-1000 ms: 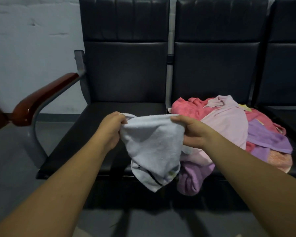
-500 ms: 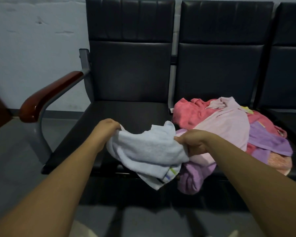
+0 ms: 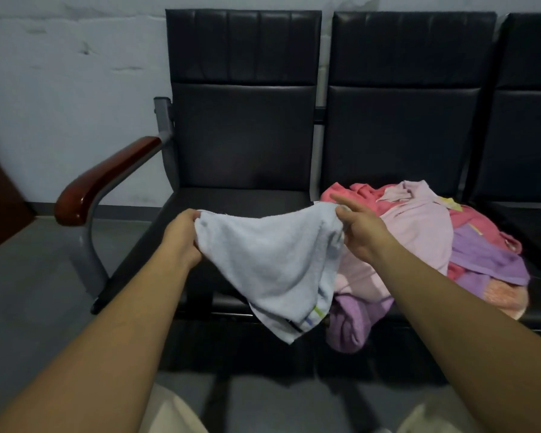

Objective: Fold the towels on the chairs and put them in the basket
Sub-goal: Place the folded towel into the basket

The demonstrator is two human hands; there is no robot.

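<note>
A pale blue towel (image 3: 272, 264) with a striped hem hangs spread between my two hands above the front of the left black seat (image 3: 231, 201). My left hand (image 3: 183, 235) grips its left top corner. My right hand (image 3: 356, 228) pinches the right top corner, with the index finger stretched out. A heap of pink, red and purple towels (image 3: 425, 242) lies on the middle seat, right of my right hand. No basket is in view.
A row of black padded chairs stands against a pale wall. The left chair has a brown wooden armrest (image 3: 107, 176) on a grey metal frame. Grey floor (image 3: 28, 292) lies to the left and below the seats.
My hands have moved apart and lifted, so the blue towel went from a bunched lump to hanging stretched between them.
</note>
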